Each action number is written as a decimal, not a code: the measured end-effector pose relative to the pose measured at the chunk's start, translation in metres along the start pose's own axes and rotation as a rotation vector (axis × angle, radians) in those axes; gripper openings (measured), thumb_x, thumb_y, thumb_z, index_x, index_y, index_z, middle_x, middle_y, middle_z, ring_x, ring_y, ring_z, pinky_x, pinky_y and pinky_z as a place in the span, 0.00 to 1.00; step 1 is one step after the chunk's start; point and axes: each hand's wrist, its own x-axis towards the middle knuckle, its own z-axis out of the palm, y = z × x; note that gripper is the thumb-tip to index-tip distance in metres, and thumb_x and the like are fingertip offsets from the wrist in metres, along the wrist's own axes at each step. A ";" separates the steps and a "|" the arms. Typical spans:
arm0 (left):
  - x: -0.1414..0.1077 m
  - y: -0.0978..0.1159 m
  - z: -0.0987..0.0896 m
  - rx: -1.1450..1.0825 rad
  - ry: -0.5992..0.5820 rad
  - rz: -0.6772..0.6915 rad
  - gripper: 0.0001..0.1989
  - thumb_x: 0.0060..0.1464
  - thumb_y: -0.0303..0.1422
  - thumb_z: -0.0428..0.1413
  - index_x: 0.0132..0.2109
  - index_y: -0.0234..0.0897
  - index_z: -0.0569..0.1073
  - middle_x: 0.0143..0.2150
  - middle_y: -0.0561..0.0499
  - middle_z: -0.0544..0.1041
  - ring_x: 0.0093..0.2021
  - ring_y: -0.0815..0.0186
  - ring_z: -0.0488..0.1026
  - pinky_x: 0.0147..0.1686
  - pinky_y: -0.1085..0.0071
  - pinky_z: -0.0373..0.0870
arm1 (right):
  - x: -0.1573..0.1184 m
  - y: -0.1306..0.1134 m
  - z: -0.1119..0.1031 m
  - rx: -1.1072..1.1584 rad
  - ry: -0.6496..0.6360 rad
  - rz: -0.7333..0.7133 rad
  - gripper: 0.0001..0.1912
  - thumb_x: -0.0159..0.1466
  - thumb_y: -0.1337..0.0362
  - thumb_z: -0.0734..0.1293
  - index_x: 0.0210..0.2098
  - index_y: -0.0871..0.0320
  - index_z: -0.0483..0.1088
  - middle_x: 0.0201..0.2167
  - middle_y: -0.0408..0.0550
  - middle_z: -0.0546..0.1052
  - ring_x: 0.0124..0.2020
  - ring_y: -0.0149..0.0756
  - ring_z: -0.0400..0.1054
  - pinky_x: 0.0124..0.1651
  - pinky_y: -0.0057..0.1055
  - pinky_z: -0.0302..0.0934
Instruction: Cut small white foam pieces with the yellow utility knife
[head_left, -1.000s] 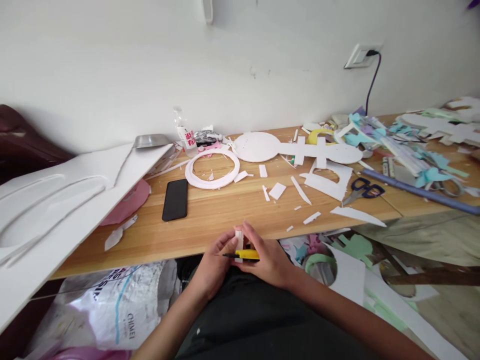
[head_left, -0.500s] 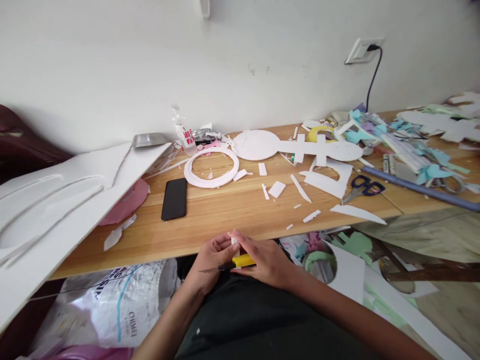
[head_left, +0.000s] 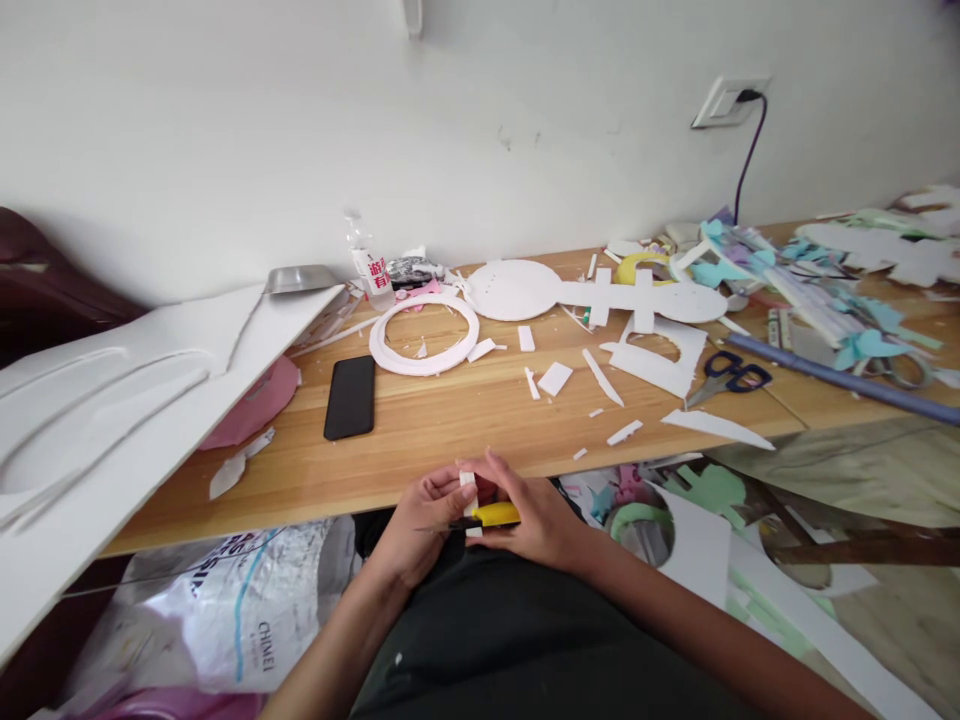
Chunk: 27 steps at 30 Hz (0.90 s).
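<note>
Just past the table's front edge, above my lap, my left hand (head_left: 424, 515) pinches a small white foam strip (head_left: 468, 490) between thumb and fingers. My right hand (head_left: 536, 520) grips the yellow handle of a cutter knife (head_left: 496, 514), its index finger raised. The thin dark blade points left, across the strip and over my left hand. A small white bit shows below the handle, by my right fingers. The fingertips of the two hands are close together, and part of the strip is hidden behind the knife.
On the wooden table (head_left: 420, 445) lie a black phone (head_left: 349, 398), a white foam ring (head_left: 379, 352), scissors (head_left: 727, 375) and white offcuts. A plastic bottle (head_left: 372, 275) stands near the wall. A large white board (head_left: 97, 400) covers the left. Coloured scraps and a blue tube (head_left: 840, 378) lie right.
The knife has shifted slightly right and up in my right hand, whose index finger has lifted. More of the white strip shows between my hands.
</note>
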 end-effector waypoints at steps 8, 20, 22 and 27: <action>0.000 0.000 0.002 -0.002 0.021 -0.048 0.19 0.47 0.36 0.66 0.46 0.33 0.78 0.35 0.46 0.80 0.32 0.68 0.77 0.35 0.74 0.71 | -0.002 0.001 -0.001 -0.054 0.016 0.008 0.53 0.59 0.57 0.72 0.70 0.49 0.34 0.58 0.53 0.72 0.50 0.41 0.74 0.49 0.34 0.70; -0.002 0.001 0.001 -0.029 -0.005 -0.071 0.18 0.47 0.37 0.67 0.45 0.34 0.79 0.34 0.46 0.80 0.32 0.66 0.77 0.35 0.72 0.71 | 0.000 0.001 0.000 -0.067 0.013 -0.003 0.53 0.58 0.55 0.73 0.70 0.49 0.35 0.59 0.53 0.70 0.51 0.42 0.73 0.49 0.34 0.71; -0.002 0.001 0.001 -0.025 -0.004 -0.086 0.19 0.46 0.37 0.67 0.45 0.34 0.79 0.35 0.46 0.80 0.32 0.66 0.77 0.35 0.72 0.71 | 0.000 0.001 0.000 -0.070 0.026 -0.029 0.52 0.59 0.56 0.73 0.70 0.49 0.35 0.60 0.53 0.69 0.53 0.41 0.72 0.51 0.33 0.70; -0.002 -0.002 -0.001 -0.022 0.015 -0.082 0.21 0.43 0.35 0.69 0.45 0.34 0.78 0.37 0.45 0.81 0.35 0.66 0.78 0.39 0.73 0.71 | -0.003 0.001 0.003 -0.104 0.063 -0.067 0.52 0.59 0.56 0.72 0.71 0.50 0.35 0.59 0.54 0.70 0.53 0.41 0.72 0.51 0.34 0.69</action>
